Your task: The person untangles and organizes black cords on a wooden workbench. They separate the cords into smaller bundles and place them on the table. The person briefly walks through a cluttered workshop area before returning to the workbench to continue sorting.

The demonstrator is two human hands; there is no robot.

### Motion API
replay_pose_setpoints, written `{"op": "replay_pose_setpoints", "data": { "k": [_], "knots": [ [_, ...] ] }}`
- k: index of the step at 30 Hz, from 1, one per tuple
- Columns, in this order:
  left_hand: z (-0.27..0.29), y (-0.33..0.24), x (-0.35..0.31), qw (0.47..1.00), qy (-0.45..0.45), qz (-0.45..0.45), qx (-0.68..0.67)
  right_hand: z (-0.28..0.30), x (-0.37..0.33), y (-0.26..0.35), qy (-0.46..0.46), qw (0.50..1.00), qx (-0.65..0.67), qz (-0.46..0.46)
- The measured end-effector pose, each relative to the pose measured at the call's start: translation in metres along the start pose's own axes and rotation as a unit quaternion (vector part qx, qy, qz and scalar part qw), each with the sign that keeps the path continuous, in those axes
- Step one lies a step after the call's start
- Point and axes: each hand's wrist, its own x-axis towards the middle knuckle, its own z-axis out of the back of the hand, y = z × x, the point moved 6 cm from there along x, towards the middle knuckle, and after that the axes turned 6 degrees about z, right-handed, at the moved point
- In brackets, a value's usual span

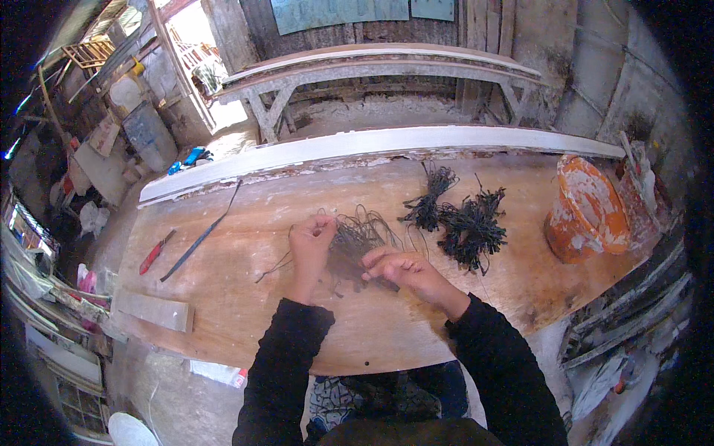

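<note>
A loose bundle of thin dark cords (348,256) lies on the wooden table between my hands, its loops fanning out toward the far side. My left hand (309,241) is raised at the bundle's left edge, thumb and fingertips pinched together; what they hold is too fine to make out. A single strand sticks out to the left from behind this hand. My right hand (407,270) has its fingers curled over the right side of the bundle, gripping it. Farther right lie two more dark cord bundles, a smaller one (430,199) and a thicker one (474,229).
An orange bucket (587,212) smeared with white stands at the table's right end. On the left are a red-handled knife (156,253), a narrow dark strip (201,241) and a wood block (156,311). A long white board (372,145) runs along the far edge; a bench (387,67) stands behind.
</note>
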Motion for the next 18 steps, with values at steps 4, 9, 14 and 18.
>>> {"op": "replay_pose_setpoints", "data": {
  "k": [4, 9, 14, 18],
  "knots": [
    [-0.014, -0.004, -0.005, 0.994, 0.03, -0.108, 0.002, 0.011, 0.0, -0.004, -0.004, 0.999, -0.016, 0.035],
    [-0.045, 0.0, -0.024, 0.959, 0.226, -0.153, 0.08, 0.05, 0.003, 0.006, -0.131, 0.982, -0.102, 0.087],
    [-0.07, -0.038, -0.072, 0.884, 0.46, 0.057, -0.056, 0.087, -0.006, 0.025, -0.308, 0.818, -0.444, 0.196],
    [-0.052, -0.029, -0.052, 0.923, 0.374, -0.006, -0.095, 0.086, -0.004, 0.022, -0.322, 0.824, -0.444, 0.145]
  ]
}}
